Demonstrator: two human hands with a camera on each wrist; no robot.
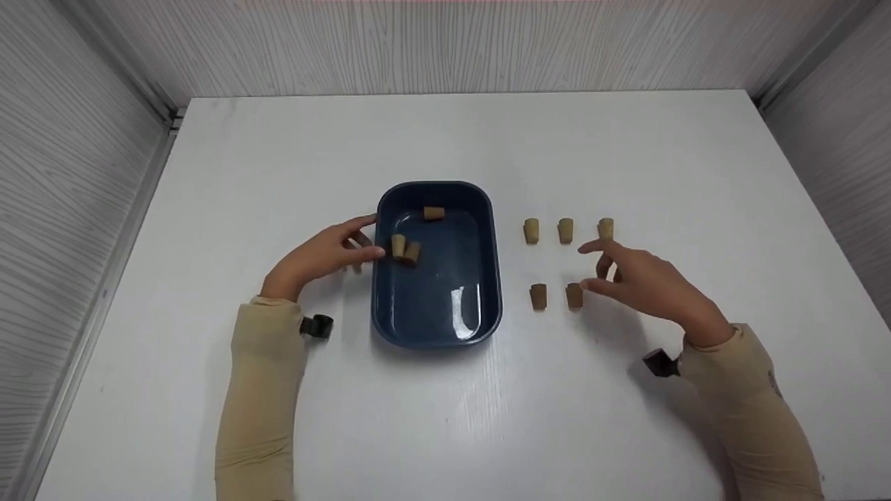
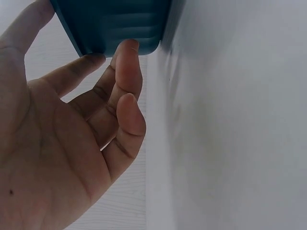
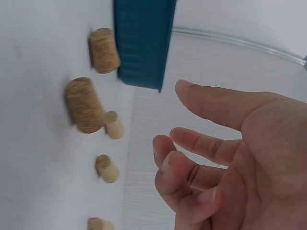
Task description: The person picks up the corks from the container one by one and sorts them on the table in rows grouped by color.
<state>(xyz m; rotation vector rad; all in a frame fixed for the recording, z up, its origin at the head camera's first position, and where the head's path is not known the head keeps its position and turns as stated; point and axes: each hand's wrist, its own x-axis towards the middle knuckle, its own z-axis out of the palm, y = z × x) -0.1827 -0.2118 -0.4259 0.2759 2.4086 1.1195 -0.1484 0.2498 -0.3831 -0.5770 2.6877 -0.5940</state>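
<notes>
Your L hand [image 1: 321, 257] is at the left wall of the blue tray [image 1: 437, 306], w/ its thumb at the rim — a light touch, not a grip, as far as I can tell. Your R hand [image 1: 647, 282] hangs over the table [image 1: 529, 403], thumb and first finger apart, nothing in it. Right of the tray are 2 rows: 3 pale corks [image 1: 566, 230] in back, 2 brown corks [image 1: 539, 296] in front. 3 more corks [image 1: 412, 253] are in the tray: 2 side by side near its left wall, 1 by the far wall.

From the head view your R thumb looks right by the outer brown one, but the right wrist view shows a gap — so I'd go lower b4 you pinch. Get thumb and finger on both sides of its middle and squeeze just a bit, b/c corks can roll. Mind the end pale one near your first finger; don't bump it. W/ your L hand, press soft so the tray won't slide.
</notes>
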